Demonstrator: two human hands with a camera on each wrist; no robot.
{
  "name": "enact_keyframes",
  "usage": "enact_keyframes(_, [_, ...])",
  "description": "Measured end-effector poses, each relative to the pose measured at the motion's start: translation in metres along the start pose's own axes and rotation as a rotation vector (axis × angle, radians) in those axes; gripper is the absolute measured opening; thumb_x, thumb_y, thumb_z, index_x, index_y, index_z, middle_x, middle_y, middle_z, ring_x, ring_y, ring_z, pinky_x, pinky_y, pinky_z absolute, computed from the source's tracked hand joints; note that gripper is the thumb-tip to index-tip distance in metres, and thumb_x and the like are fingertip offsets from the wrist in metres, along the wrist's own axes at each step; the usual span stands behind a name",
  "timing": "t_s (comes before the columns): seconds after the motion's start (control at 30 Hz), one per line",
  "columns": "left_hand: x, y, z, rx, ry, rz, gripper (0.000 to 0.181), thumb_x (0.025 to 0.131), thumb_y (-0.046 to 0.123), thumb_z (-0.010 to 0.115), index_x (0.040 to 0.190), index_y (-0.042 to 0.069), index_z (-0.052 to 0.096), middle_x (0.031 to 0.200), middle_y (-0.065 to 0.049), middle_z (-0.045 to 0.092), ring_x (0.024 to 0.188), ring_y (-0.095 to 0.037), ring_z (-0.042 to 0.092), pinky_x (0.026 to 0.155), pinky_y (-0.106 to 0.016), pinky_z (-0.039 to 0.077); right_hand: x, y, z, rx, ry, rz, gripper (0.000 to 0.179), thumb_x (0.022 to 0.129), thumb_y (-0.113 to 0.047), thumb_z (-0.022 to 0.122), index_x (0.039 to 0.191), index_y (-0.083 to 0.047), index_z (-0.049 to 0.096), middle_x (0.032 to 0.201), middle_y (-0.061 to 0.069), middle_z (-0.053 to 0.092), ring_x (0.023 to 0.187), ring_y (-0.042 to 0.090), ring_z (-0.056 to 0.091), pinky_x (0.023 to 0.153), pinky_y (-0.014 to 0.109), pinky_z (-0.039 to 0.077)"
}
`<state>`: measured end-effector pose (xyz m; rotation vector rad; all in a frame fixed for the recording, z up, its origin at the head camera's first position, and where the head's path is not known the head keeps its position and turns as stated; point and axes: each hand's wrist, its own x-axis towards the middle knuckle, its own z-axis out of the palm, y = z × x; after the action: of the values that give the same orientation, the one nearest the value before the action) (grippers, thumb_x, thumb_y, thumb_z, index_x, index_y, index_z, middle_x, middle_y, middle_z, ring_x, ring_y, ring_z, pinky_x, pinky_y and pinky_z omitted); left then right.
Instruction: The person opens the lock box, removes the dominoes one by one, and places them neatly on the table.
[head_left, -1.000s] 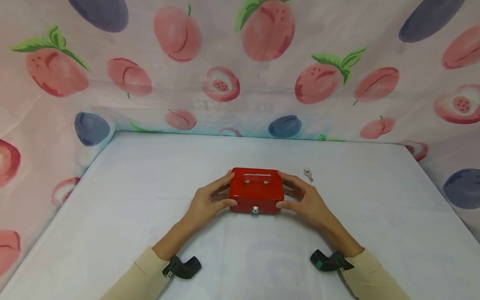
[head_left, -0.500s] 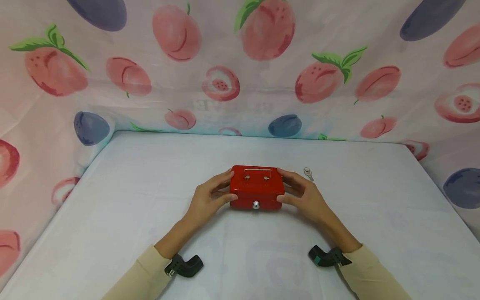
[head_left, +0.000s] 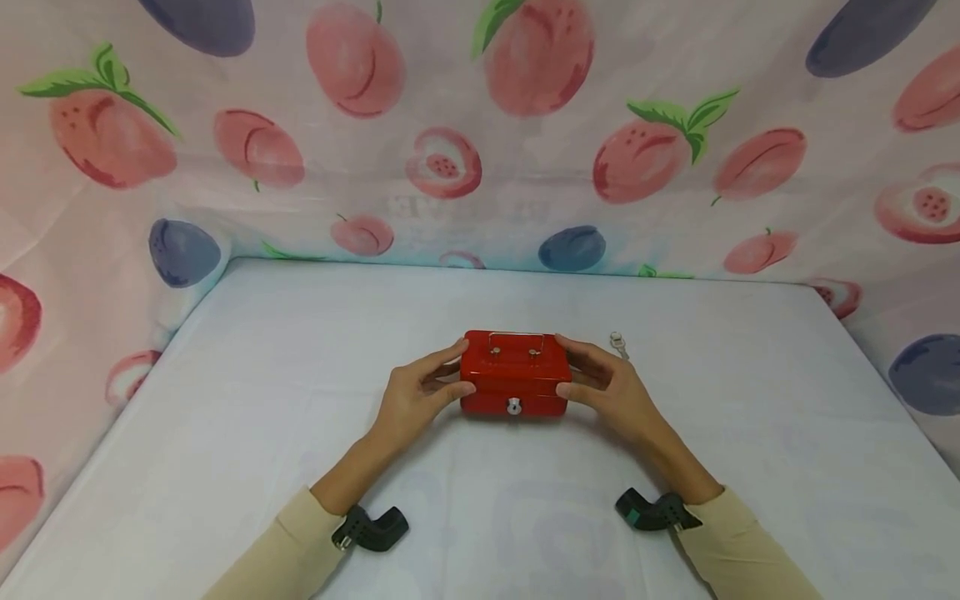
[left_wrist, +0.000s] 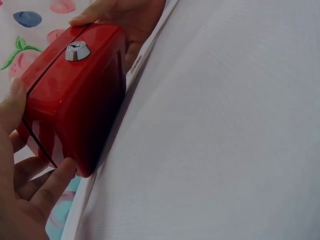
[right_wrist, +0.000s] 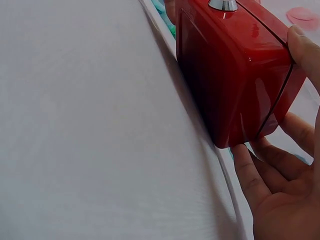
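Observation:
A small red metal cash box (head_left: 514, 367) stands before me, its lid closed and its wire handle (head_left: 517, 335) toward the far side. A silver round lock (left_wrist: 77, 50) sits on its front face. The box tilts back, and its underside shows in both wrist views, with the far edge close to the table. My left hand (head_left: 408, 404) grips the left side, thumb on the front corner and fingers behind. My right hand (head_left: 611, 396) holds the right side the same way. Two small keys on a ring (head_left: 618, 343) lie on the table just beyond the right hand.
A white cloth covers the table (head_left: 300, 350). Behind it hangs a fruit-print curtain (head_left: 525, 192), which also runs along the left and right sides. Black camera mounts (head_left: 371, 529) are strapped at both wrists.
The cash box has tipped back, its front rising, so more of its front face and less of its lid show. Both hands kept their hold and moved slightly with it. The keys stayed put.

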<state>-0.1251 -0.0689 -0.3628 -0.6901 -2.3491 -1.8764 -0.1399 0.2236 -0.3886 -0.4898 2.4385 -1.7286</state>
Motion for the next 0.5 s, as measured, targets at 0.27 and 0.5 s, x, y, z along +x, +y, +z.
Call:
enact_keyframes(0.27, [0.001,-0.033,0.003,-0.017,0.028,-0.001,0.055,0.081,0.004,0.075,0.133,0.001,0.056,0.130,-0.014,0.058,0.104,-0.029,0.064,0.083,-0.040,0.054,-0.002,-0.003,-0.001,-0.026,0.009,0.007,0.057,0.089,-0.019,0.069,0.142,-0.020,0.048,0.139,0.004,0.050,0.120,0.025,0.054,0.092,0.025,0.048])
enact_keyframes(0.5, [-0.002,-0.035,0.001,0.005,0.051,0.021,0.053,0.081,0.014,0.077,0.131,0.009,0.061,0.123,-0.008,0.063,0.098,-0.020,0.067,0.079,-0.032,0.055,-0.003,-0.005,-0.001,-0.062,0.010,0.015,0.054,0.090,-0.021,0.068,0.141,-0.019,0.049,0.139,0.004,0.051,0.117,0.025,0.055,0.091,0.024,0.048])
